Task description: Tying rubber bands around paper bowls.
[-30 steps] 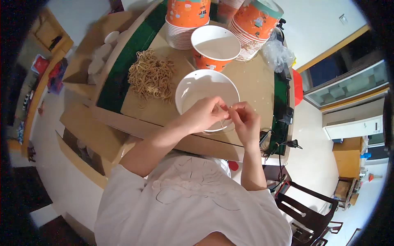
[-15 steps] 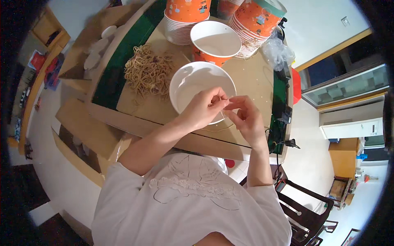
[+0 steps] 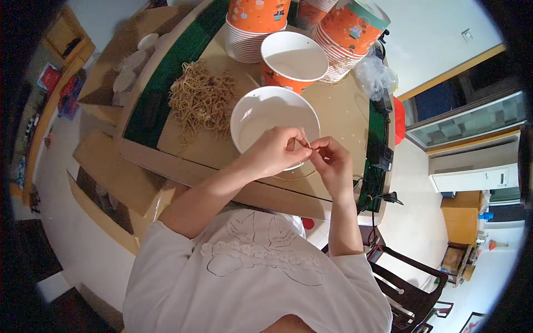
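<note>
Two hands pinching one rubber band over a white bowl.

Left hand [image 3: 273,152] and right hand [image 3: 333,165] closed, fingertips together on a thin tan rubber band [image 3: 307,146], just above the white bowl's [image 3: 250,114] rim at 5 o'clock. Best kept taut, pinched lightly, clear of the rim. Band's long axis roughly 9 to 3 o'clock, though too thin to judge surely. Loose band heap [image 3: 201,101] at 9 o'clock of bowl; orange cup [image 3: 292,59] at 12.
</note>
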`<action>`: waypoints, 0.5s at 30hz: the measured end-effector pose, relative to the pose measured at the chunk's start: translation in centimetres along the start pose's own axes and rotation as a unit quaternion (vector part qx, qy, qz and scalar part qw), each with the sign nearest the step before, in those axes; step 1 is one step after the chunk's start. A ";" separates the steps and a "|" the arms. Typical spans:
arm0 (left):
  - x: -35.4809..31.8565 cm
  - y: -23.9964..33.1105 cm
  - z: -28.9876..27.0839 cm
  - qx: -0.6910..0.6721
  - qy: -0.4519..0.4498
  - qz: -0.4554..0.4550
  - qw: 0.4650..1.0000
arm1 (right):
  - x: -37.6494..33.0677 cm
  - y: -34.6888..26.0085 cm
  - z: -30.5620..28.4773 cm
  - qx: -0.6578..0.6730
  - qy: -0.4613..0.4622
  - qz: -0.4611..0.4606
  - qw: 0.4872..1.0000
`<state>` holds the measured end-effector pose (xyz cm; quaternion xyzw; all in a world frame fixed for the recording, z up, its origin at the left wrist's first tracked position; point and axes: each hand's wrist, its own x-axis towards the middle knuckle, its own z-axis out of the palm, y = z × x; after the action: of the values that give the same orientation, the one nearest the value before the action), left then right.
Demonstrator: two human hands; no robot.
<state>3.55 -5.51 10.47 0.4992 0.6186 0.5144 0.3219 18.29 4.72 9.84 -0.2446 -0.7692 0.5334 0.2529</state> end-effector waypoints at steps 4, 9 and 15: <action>-0.3 0.3 0.0 0.008 -0.032 -0.067 0.997 | 0.1 -0.5 -0.1 0.017 0.038 -0.003 0.999; -0.4 -0.3 1.0 0.020 -0.036 -0.036 0.999 | 0.3 -2.7 -0.3 0.086 0.039 0.055 0.994; -0.7 -0.3 1.7 0.024 -0.036 -0.013 0.999 | 1.5 -3.3 -1.5 0.042 0.018 0.031 0.998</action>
<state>5.21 -5.68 9.66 0.5169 0.6252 0.4771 0.3381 17.74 5.68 13.61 -0.2669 -0.7336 0.5684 0.2598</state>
